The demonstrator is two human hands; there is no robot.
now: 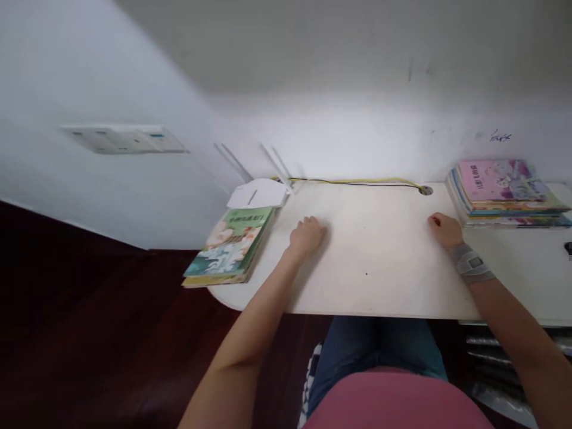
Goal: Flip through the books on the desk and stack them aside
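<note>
My left hand (307,236) rests on the white desk (364,256) in a loose fist, with nothing seen in it. It is nearest to a short stack of books (230,244) at the desk's left end, apart from it; the top cover is green with a wave picture. My right hand (445,230), wearing a grey wrist strap, is also curled closed on the desk, and no object shows in it. Just beyond it to the right lies a taller stack of books (504,185) with a pink cover on top. Neither hand touches a stack.
Behind the left stack stands a white router (258,195) with upright antennas. A yellow and a dark cable (357,181) run along the wall to a round hole (426,190) in the desk. A socket panel (125,140) is on the left wall. A small black thing (568,247) sits at the right edge.
</note>
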